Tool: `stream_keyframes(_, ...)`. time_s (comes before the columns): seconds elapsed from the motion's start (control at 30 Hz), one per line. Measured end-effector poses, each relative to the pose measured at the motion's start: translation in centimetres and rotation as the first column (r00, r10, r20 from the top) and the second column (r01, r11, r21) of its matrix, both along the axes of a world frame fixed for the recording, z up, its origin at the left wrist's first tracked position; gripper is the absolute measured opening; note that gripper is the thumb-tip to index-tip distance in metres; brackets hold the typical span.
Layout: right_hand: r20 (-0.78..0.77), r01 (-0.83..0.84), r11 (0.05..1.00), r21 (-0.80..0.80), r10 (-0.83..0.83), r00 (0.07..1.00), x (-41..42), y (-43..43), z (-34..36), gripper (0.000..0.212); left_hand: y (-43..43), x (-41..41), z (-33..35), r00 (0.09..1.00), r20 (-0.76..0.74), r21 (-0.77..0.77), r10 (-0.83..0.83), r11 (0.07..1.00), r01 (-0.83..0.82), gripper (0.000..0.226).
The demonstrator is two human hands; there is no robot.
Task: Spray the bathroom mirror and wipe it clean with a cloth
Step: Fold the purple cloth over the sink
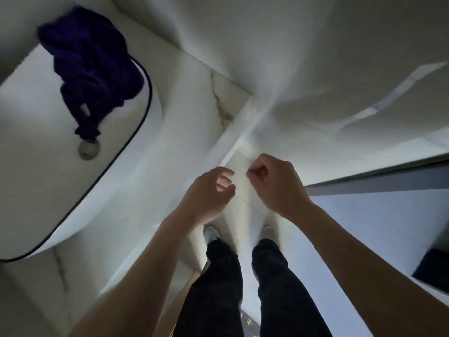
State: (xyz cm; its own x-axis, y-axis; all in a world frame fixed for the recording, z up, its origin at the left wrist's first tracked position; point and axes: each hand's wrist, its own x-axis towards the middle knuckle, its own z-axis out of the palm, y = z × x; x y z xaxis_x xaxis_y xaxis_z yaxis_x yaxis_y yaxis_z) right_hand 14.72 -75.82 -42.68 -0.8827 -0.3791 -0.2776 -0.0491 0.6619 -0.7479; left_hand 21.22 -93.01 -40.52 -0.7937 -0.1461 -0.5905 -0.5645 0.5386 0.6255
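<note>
A dark purple cloth (92,64) lies crumpled in the white sink basin (31,147), its tail reaching down to the metal drain (88,149). My left hand (209,193) hangs over the floor in front of the counter, fingers loosely curled and apart, holding nothing. Close beside it, my right hand (274,183) has its fingers curled in toward the thumb; I see nothing in it. Both hands are well to the right of the cloth. No spray bottle and no mirror are in view.
The white marble counter (189,98) runs diagonally around the sink. My legs in dark trousers and light shoes (243,239) stand on pale floor tiles. A white wall rises at the top right. A dark object (432,268) sits at the right edge.
</note>
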Motion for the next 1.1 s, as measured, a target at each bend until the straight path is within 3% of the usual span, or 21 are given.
stream_keyframes(0.23, -0.114, -0.135, 0.987, -0.086, 0.125, 0.986, -0.4, -4.3, 8.8, 0.005, -4.6, 5.3, 8.8, 0.947, -0.111, 0.032, 0.301, 0.953, -0.3, 0.022)
stream_keyframes(0.37, -0.178, -0.248, 0.965, -0.081, 0.231, 0.957, -0.7, -8.8, 11.6, 0.003, -7.2, 7.5, 11.0, 0.835, -0.199, 0.119, 0.513, 0.859, -0.499, 0.025)
stream_keyframes(0.57, -0.22, -0.324, 0.946, -0.01, 0.314, 0.924, -2.5, -17.0, 13.3, 0.004, -11.7, 8.5, 11.4, 0.684, -0.199, 0.23, 0.701, 0.712, -0.663, 0.031)
stream_keyframes(0.9, -0.253, -0.405, 0.904, 0.136, 0.426, 0.869, -6.1, -25.0, 14.7, 0.008, -15.9, 5.0, 14.5, 0.562, -0.154, 0.462, 0.812, 0.562, -0.686, 0.028)
stream_keyframes(1.0, -0.292, -0.403, 0.906, 0.131, 0.424, 0.857, -8.6, -27.4, 14.6, 0.005, -15.9, 4.8, 14.8, 0.548, -0.145, 0.48, 0.824, 0.542, -0.69, 0.028)
stream_keyframes(1.1, -0.336, -0.441, 0.886, 0.143, 0.463, 0.82, -11.7, -30.8, 14.7, 0.019, -15.7, 5.1, 14.9, 0.525, -0.14, 0.455, 0.84, 0.525, -0.719, 0.03)
